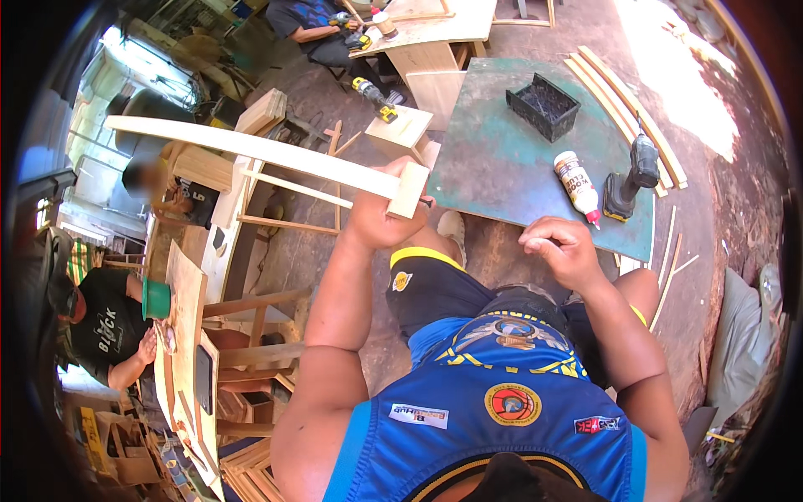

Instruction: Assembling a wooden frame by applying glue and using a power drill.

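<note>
My left hand [381,217] grips a long, pale, curved wooden piece [259,151] with a short block [408,188] across its end, held up left of the green worktable [468,151]. A small dark bit, too small to name, shows beside the block. My right hand [559,247] is raised at the table's near edge with fingers curled and thumb pressed in; whatever it holds, if anything, is hidden. Just beyond it lie a white glue bottle [573,184] with a red tip and a dark cordless drill [636,171] on the table.
A black bin [542,107] and curved wood strips [627,117] are at the back right. A yellow drill [376,100] rests on a small stool [400,130]. Co-workers [104,326] work at benches left and at the back. Thin slats [669,268] lie on the floor.
</note>
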Motion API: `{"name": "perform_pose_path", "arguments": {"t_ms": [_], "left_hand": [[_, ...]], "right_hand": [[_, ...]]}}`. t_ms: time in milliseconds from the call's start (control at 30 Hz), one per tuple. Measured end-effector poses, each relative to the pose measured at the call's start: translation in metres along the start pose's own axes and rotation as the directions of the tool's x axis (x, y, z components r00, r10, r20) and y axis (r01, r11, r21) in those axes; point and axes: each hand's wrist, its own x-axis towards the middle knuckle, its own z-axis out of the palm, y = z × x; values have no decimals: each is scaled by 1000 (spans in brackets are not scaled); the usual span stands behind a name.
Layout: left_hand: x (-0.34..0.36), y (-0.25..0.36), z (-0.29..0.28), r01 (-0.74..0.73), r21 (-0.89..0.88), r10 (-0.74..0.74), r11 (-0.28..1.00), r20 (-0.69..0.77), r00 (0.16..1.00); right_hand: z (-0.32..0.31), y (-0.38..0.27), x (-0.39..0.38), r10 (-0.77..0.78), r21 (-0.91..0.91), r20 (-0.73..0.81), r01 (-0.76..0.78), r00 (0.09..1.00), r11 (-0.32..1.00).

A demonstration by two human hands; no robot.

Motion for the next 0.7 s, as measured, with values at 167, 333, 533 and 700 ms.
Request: {"name": "perform_pose_path", "arguments": {"t_ms": [167, 333, 533, 700], "left_hand": [[6, 5, 3, -24, -21, 23, 999, -49, 999], [7, 15, 13, 48, -174, -56, 984, -41, 998], [-23, -24, 48, -75, -155, 56, 985, -120, 991], [-28, -42, 69, 19, -304, -52, 953, -101, 994]], "right_hand": [[-7, 2, -15, 150, 97, -35, -147, 988, 984], [-1, 7, -18, 70, 175, -141, -44, 988, 984], [-17, 29, -37, 34, -44, -126, -40, 991, 998], [-18, 47, -51, 17, -64, -141, -27, 990, 998]]}}
